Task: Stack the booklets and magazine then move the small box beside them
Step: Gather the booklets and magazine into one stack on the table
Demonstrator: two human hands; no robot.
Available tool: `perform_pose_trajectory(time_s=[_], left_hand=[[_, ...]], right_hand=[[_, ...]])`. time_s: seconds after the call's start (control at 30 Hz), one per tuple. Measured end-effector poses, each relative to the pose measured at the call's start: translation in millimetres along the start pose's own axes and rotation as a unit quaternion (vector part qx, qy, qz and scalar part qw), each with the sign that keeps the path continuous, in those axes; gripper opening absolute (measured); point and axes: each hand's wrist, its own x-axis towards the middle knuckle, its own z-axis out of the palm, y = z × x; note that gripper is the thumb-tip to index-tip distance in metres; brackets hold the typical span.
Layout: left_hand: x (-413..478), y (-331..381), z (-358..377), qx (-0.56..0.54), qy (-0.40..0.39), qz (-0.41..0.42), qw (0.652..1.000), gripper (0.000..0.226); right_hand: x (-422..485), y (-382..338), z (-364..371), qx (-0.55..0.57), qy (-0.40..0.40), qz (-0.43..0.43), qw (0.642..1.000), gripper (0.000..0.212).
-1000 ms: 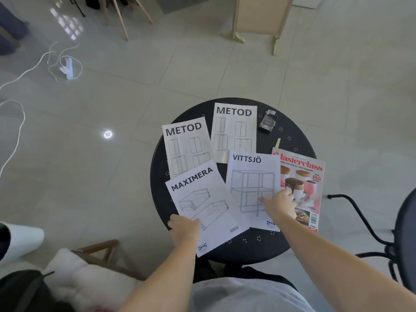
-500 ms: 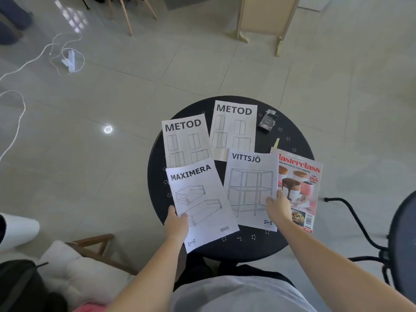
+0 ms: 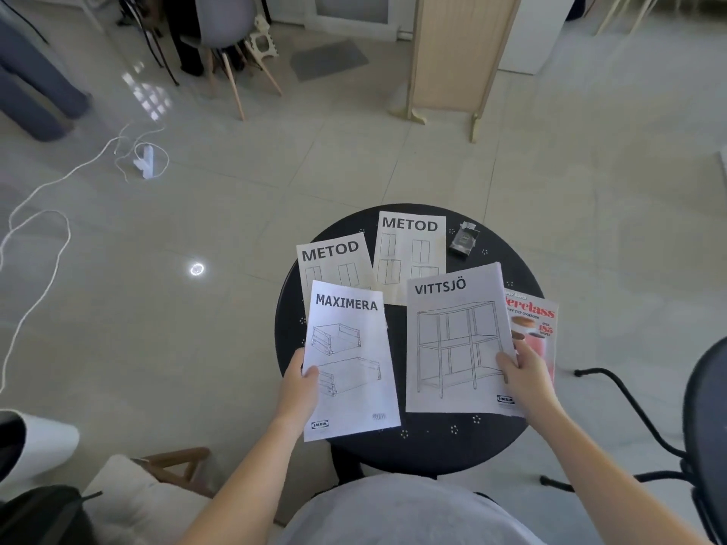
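We see the round black table (image 3: 413,446) at centre-right of frame. L hand (image 3: 301,387) grips MAXIMERA booklet (image 3: 350,363); R hand (image 3: 527,377) grips VITTSJÖ booklet (image 3: 456,340), overlapping magazine (image 3: 537,328). Two METOD booklets (image 3: 411,249) above. Small box (image 3: 464,241) upper right of tabletop.

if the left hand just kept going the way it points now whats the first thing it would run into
Probably the nearer METOD booklet. The left hand, gripping the MAXIMERA booklet, points up-table toward it. Height is unclear, so it might pass above.
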Motion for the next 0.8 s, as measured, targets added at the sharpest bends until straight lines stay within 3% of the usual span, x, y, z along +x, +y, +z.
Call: perform_pose_trajectory(time_s=[0.1,0.3,0.73,0.8], left_hand=[[-4.7,19.3,-5.6,-0.019,-0.008,0.018,1.000,0.049],[-11.8,45.6,4.7,-0.075,-0.034,0.036,0.996,0.045],[-29.2,75.5,19.4,-0.171,-0.073,0.046,0.982,0.025],[-25.9,73.3,19.8,-0.159,-0.065,0.052,0.984,0.035]], right_hand=[[-18.5,-12.4,6.4,0.026,-0.025,-0.009,0.999,0.016],[-40.1,-30.0,30.3,0.084,-0.080,-0.009,0.993,0.020],[-60.6,-56.7,53.9,0.068,-0.124,-0.028,0.989,0.028],[-61.6,-58.9,52.9,0.072,-0.126,-0.029,0.989,0.032]])
